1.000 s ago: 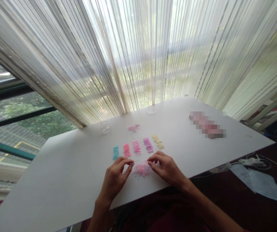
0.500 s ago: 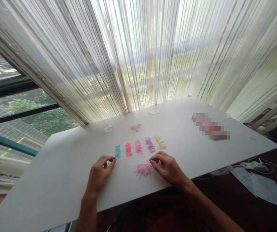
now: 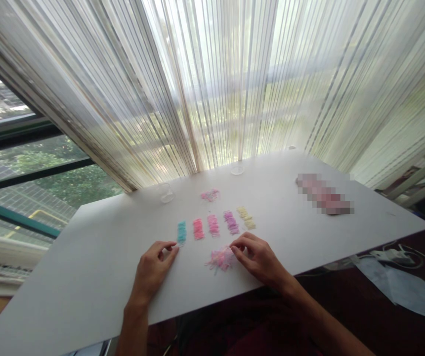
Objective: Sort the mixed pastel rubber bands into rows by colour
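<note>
A mixed heap of small pink and pale pieces (image 3: 221, 258) lies on the white table (image 3: 101, 277) in front of me. Behind it runs a row of sorted little piles: teal (image 3: 181, 232), coral pink (image 3: 198, 229), pink (image 3: 213, 225), purple (image 3: 231, 222) and yellow (image 3: 246, 217). My left hand (image 3: 154, 269) rests just below the teal pile, thumb and forefinger pinched together; what they hold is too small to see. My right hand (image 3: 257, 257) touches the right edge of the mixed heap with its fingers curled in a pinch.
A loose pink cluster (image 3: 210, 194) lies farther back. Two clear round lids or dishes (image 3: 166, 194) (image 3: 236, 169) sit near the striped sheer curtain (image 3: 212, 84). A blurred pink object (image 3: 324, 194) lies at the right. Cables and paper (image 3: 398, 282) lie beyond the table's right edge.
My left hand moved left from the mixed heap to just below the teal pile. My right hand stayed at the heap's right edge.
</note>
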A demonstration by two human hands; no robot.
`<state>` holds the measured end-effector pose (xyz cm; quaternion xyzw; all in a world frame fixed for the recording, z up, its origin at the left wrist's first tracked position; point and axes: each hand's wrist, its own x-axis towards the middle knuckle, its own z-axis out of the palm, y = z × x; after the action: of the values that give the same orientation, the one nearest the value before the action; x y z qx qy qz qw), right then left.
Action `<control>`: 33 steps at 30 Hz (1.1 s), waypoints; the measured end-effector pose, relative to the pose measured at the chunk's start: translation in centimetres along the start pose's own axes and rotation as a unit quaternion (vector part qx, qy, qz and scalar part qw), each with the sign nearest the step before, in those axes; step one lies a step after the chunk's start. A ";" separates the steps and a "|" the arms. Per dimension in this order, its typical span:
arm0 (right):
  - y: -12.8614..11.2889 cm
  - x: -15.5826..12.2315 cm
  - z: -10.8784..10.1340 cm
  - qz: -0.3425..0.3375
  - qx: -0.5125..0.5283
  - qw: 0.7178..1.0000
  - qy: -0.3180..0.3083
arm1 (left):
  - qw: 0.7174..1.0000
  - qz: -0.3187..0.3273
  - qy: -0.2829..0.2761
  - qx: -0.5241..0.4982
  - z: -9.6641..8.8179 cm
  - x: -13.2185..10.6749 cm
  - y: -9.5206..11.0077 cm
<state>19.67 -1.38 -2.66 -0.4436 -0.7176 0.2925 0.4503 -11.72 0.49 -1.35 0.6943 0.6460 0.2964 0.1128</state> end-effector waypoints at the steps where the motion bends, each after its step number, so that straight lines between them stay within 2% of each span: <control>1: 0.0 0.0 0.0 0.001 0.000 1.000 -0.001 | 1.000 -0.004 0.001 0.002 0.1 0.0 0.0; 7: 0.2 0.0 0.1 0.000 -0.004 1.000 -0.001 | 0.999 -0.033 0.004 0.018 0.3 0.1 0.1; 26: 0.1 0.0 0.1 -0.012 -0.007 1.000 0.003 | 0.997 -0.023 0.033 0.061 1.2 0.5 0.9; 33: 0.3 -0.1 0.2 -0.008 -0.004 1.000 0.001 | 0.997 -0.013 0.022 0.069 1.2 0.2 1.3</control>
<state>19.67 -1.35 -3.04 -0.4397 -0.7221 0.2855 0.4515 -9.92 0.77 -1.57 0.6850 0.6765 0.2650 0.0540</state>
